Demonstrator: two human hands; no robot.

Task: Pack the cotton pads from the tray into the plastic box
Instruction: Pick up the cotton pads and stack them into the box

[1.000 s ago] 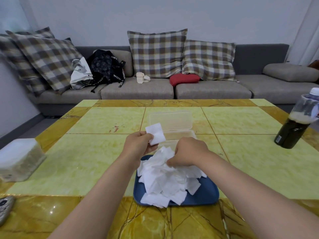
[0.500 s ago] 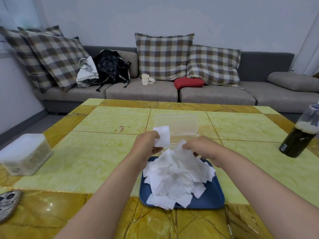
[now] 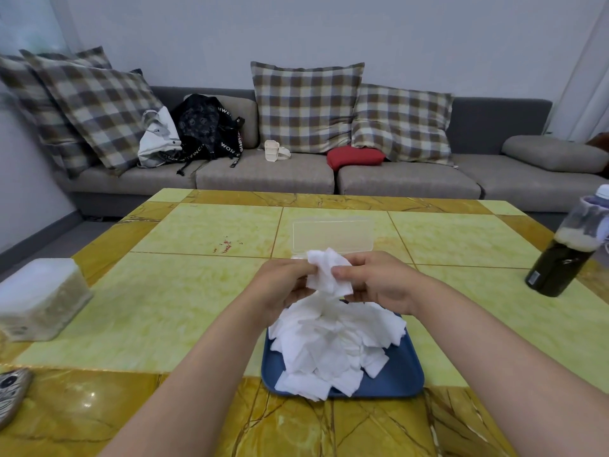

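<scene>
Far to the left of the fingers a frosted, soft-cornered plastic container [image 3: 39, 298] stands on the glossy yellow marble-patterned table [image 3: 171, 311]. The left hand [image 3: 280, 285] and the right hand [image 3: 379, 282] meet above the tray, and the fingertips of both are pressed together on one small bunch of cotton pads [image 3: 328, 273], white, thin and slightly crumpled. Directly under the fingers the main heap of cotton pads [image 3: 333, 344], square and soft with a fibrous look, lies on the smooth blue tray [image 3: 402, 380] with rounded corners. Just behind the fingers the clear plastic box [image 3: 333, 237] stands with its lid up. Far to the right of the fingers is a dark bottle [image 3: 560, 262]; its label is too small to read. On the black backpack [image 3: 204, 130] behind, white letters on the straps are not clearly readable.
</scene>
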